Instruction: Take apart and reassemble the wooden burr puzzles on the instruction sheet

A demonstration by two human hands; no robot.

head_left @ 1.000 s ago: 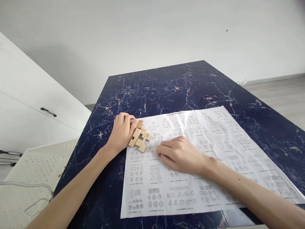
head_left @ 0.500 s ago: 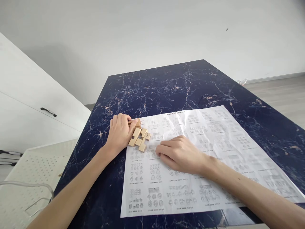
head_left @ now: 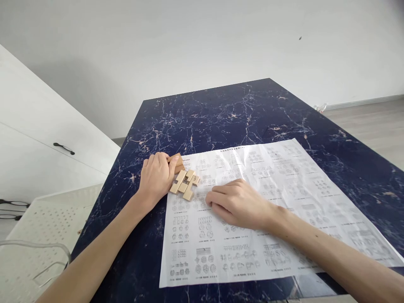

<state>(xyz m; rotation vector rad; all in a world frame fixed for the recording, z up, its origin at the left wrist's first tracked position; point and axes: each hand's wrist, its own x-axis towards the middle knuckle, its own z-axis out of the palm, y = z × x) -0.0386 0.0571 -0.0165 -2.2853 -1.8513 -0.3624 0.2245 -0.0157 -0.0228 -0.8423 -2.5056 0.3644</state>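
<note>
Left hand (head_left: 155, 176): the grip pinches a brown block (head_left: 179, 164) between thumb and fingers; part of the block is hidden behind them.
Brown block: at the 2 o'clock side of the left hand, over the upper-left corner of the printed sheet (head_left: 284, 193); whether it is lifted or resting I cannot tell.
Block to pale pieces: the pale wooden pieces (head_left: 184, 187) lie at about 5 o'clock from the left grip, just beside the block; contact is unclear.
Long axis: the leftmost pale piece (head_left: 179, 180) runs from 1 to 7 o'clock; the brown block's own axis is too covered to read.
Nearer hand: the left; the right hand (head_left: 233, 204) is apart, with the pale pieces at 10 o'clock from its fingertips.
Right grip: fingers curled together on the sheet, underside hidden, so I cannot tell whether it encloses anything.
Brown block count: one discernible.
Pale piece count: at least two notched pieces, packed close; one face bears a 3.
Sheet count: one, on one dark, veined worktop (head_left: 202, 113).
</note>
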